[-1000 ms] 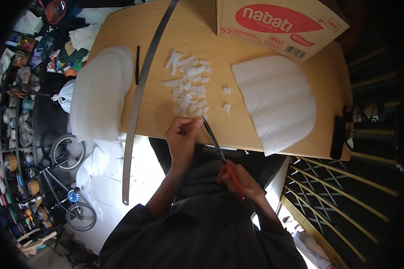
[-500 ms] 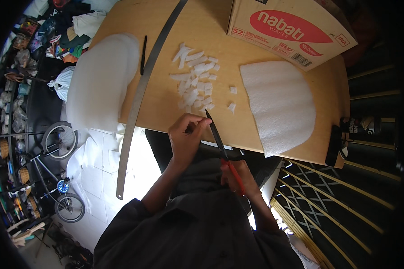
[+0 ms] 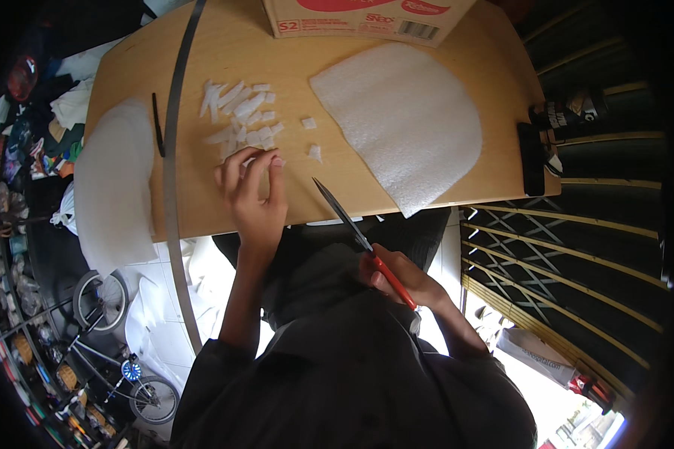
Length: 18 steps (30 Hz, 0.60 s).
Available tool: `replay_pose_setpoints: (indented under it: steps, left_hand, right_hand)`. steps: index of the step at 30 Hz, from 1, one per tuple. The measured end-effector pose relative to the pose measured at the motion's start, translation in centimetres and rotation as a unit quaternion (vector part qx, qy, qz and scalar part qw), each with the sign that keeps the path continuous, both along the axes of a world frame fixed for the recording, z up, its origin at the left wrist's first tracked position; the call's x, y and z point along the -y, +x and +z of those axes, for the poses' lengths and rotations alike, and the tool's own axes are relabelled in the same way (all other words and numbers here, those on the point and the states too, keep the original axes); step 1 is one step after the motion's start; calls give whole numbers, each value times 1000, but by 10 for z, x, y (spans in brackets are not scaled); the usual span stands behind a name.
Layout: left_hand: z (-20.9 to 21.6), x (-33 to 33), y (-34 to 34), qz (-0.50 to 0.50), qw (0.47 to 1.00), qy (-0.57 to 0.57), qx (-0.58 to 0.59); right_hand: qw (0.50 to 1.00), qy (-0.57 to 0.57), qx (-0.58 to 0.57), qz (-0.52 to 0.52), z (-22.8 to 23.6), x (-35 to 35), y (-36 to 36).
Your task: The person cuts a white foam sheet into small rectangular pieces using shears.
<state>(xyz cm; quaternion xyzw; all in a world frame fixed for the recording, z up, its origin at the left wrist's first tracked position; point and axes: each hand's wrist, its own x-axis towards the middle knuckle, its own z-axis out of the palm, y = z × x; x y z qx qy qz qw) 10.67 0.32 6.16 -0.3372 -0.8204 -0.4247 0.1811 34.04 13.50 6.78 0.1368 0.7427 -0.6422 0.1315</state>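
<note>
My right hand grips red-handled scissors by the handles, just off the table's near edge. Their dark blades are together and point away to the left, over the tabletop. My left hand reaches over the near end of a pile of white foam scraps. Its fingers are curled, with thumb and index tips close together; what lies between them, if anything, I cannot make out. Right of the pile lie two loose foam bits. A large white foam sheet with a rounded edge rests farther right.
On the wooden table, a long metal ruler juts past the near edge. Beside it are a black pen-like stick and more foam sheets. A cardboard box stands at the back; a bicycle is left on the floor.
My left hand has moved from the scissor tips to the scraps, away from the blades. The scissors stay in my right hand, their tips now apart from my fingers. The view has shifted right.
</note>
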Motion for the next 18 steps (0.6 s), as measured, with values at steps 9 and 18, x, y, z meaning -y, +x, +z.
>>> replay_pose_setpoints:
  steps: [9, 18]
  left_hand:
    - [-16, -46, 28, -168, 975, -143, -8]
    - [-5, -30, 14, -156, 974, -148, -71]
  right_hand:
    - [987, 62, 12, -145, 18, -22, 79]
    - [971, -6, 95, -221, 14, -24, 119]
